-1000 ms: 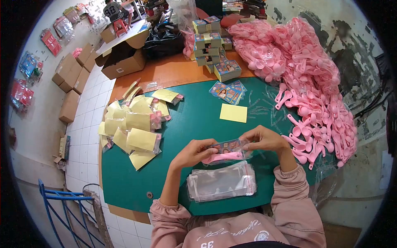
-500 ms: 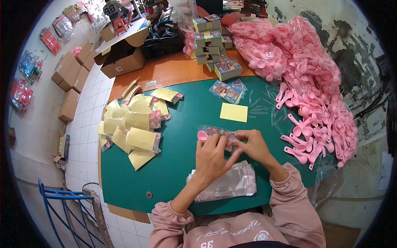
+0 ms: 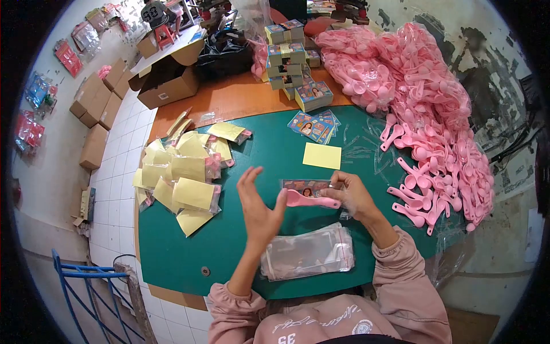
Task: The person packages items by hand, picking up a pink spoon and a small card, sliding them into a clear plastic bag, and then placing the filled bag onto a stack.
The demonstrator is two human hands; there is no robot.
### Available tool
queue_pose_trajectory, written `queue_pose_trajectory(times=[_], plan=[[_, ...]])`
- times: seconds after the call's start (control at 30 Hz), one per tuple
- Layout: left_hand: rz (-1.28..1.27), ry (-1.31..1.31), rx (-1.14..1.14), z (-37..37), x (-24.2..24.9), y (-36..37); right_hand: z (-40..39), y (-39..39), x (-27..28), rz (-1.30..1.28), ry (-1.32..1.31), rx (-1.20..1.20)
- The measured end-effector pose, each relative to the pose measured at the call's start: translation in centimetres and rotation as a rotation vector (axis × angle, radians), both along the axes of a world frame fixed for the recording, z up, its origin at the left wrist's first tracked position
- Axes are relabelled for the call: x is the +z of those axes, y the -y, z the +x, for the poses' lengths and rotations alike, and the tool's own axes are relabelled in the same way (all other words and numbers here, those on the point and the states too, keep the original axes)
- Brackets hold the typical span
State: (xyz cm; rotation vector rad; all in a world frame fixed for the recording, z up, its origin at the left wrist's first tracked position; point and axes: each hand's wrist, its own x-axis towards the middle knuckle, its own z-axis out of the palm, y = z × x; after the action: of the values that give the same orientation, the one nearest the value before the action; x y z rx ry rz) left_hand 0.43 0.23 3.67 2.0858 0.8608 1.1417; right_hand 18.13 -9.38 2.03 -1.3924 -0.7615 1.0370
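Note:
My right hand (image 3: 358, 198) is closed on the right end of a clear plastic packet. In the packet are a pink spoon (image 3: 312, 200) and a colourful printed card (image 3: 303, 187). My left hand (image 3: 259, 211) is raised at the packet's left, fingers spread, holding nothing; its thumb tip is close to the spoon's bowl. A bit of crumpled clear film (image 3: 345, 214) shows under my right fingers. Nearer my body lies a stack of clear plastic bags (image 3: 303, 255). Beyond the packet a yellow card (image 3: 322, 156) lies flat on the green table top (image 3: 229, 252).
Filled packets with yellow backs (image 3: 192, 166) are heaped at left. Loose pink spoons (image 3: 424, 189) and bagged spoons (image 3: 401, 69) cover the right side. Bundled cards (image 3: 286, 57), spread cards (image 3: 314, 126) and thin clear strips (image 3: 358, 148) lie farther back. A person (image 3: 157, 14) sits far off.
My left hand has let go of the packet and moved left, its fingers opening. My right hand still holds the packet, whose spoon and card now show more fully.

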Motion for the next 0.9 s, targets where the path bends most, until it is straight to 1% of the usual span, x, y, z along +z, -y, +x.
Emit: queue_pose_trajectory(times=[0.03, 0.07, 0.13, 0.2, 0.27, 0.3, 0.33, 0.37, 0.4, 0.43, 0.47, 0.5, 0.53, 0.57, 0.6, 0.67, 0.7, 0.73, 0.8, 0.83, 0.87, 0.9], plan=[[-0.242, 0.01, 0.052, -0.5, -0.5, -0.8, 0.2, 0.0, 0.0, 0.001, -0.014, 0.014], [-0.241, 0.008, 0.054, -1.1, -1.0, -1.7, 0.3, 0.0, 0.0, 0.001, -0.03, 0.028], [-1.015, 0.191, -0.439, -2.0, -1.9, -2.8, 0.3, 0.1, 1.4, -0.012, -0.031, 0.057], [-0.972, 0.188, -0.42, -1.7, -2.1, -2.8, 0.7, 0.1, 1.7, -0.028, -0.03, 0.085], [-0.762, 0.216, -0.191, -1.4, -2.2, -2.7, 1.4, -0.1, 1.7, 0.047, 0.163, -0.024], [-0.76, 0.219, -0.191, -1.3, -2.2, -2.6, 1.3, -0.1, 2.0, 0.086, 0.266, -0.116], [-0.913, 0.256, -0.226, -1.4, -2.1, -2.3, 0.7, -0.1, 2.8, 0.087, 0.267, -0.117], [-1.064, 0.291, -0.263, -1.5, -1.9, -2.1, 0.1, -0.1, 3.7, 0.087, 0.42, -0.091], [-1.062, 0.289, -0.267, -1.2, -1.6, -1.6, -0.2, 0.0, 4.1, 0.086, 0.572, -0.064], [-1.223, 0.301, -0.377, -0.6, -1.3, -0.7, 0.0, 0.0, 4.1, 0.074, 0.753, 0.171], [-1.383, 0.312, -0.485, -0.1, -1.2, 0.0, -0.1, 0.0, 4.1, 0.073, 0.752, 0.171], [-1.423, 0.307, -0.507, 0.2, -1.9, 0.0, -0.3, -0.1, 4.1, 0.149, 0.761, 0.263], [-1.425, 0.308, -0.505, 0.2, -2.4, 0.1, -0.4, -0.1, 4.0, 0.225, 0.769, 0.356], [-1.318, 0.235, -0.514, 0.2, -2.8, 0.2, -0.2, -0.4, 3.5, 0.207, 0.832, 0.275], [-1.209, 0.163, -0.523, 0.1, -3.0, 0.3, -0.2, -0.4, 3.0, 0.206, 0.832, 0.277], [-1.239, 0.124, -0.53, -0.3, -1.6, 0.4, -0.5, -0.5, 1.8, -0.004, 0.84, 0.114], [-1.266, 0.082, -0.536, -0.4, -1.1, 0.2, -0.9, -0.3, 1.0, -0.026, 0.934, 0.148], [-1.266, 0.081, -0.537, -0.7, -1.1, 0.1, -1.2, -0.4, 0.4, -0.027, 0.934, 0.147], [-1.196, 0.016, -0.547, -1.1, -1.3, 0.1, -1.7, -0.7, -0.3, -0.058, 1.201, 0.1], [-1.199, 0.013, -0.55, -1.4, -1.4, 0.1, -1.9, -0.8, 0.1, -0.105, 1.219, 0.105], [-1.144, -0.008, -0.551, -1.7, -1.5, 0.0, -1.9, -0.8, 0.2, -0.111, 1.217, 0.102], [-1.086, -0.027, -0.55, -1.9, -1.6, -0.1, -2.0, -1.0, 0.2, -0.043, 1.242, 0.039]])
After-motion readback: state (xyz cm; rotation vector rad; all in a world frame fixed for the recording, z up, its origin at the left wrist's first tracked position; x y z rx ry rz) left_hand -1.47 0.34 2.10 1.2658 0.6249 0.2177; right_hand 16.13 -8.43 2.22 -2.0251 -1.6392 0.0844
